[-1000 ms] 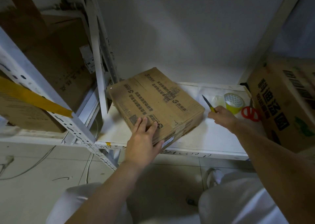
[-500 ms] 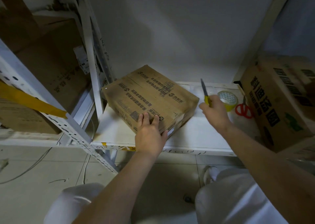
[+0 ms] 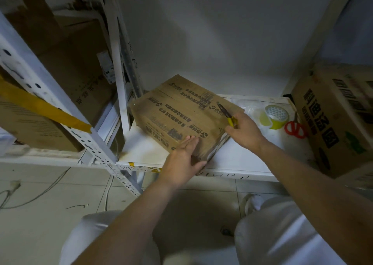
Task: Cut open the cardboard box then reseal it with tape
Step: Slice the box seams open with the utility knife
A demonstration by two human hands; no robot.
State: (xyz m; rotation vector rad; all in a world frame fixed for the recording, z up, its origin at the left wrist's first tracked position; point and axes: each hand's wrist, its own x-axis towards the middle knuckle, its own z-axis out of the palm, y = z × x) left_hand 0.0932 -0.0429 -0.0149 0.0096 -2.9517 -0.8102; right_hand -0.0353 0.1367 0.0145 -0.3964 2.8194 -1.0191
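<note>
— Where was the brown printed cardboard box [image 3: 181, 117]?
— On the white metal shelf [image 3: 242, 159]; left hand [image 3: 181, 162] lay flat-fingered, bracing its near corner.
— And the right hand [image 3: 243, 130]?
— It gripped a yellow-handled utility knife [image 3: 227, 114] over the lid; the board looked stiff, light, likely to slide.

Both forearms bare, reaching forward and up from the lower frame edge.

Left hand [image 3: 182, 160]: palm down, fingers straight and together, laid flat against the near corner of the box [image 3: 181, 113]; thumb spread to the right along the box's near side. Wrist straight, in line with forearm.

Right hand [image 3: 243, 130]: back of hand up, fingers curled round the yellow handle of a knife [image 3: 228, 114]; blade points up-left over the box top. Wrist bent slightly inward. Right forearm enters from lower right.

Knees in white trousers at bottom.
</note>
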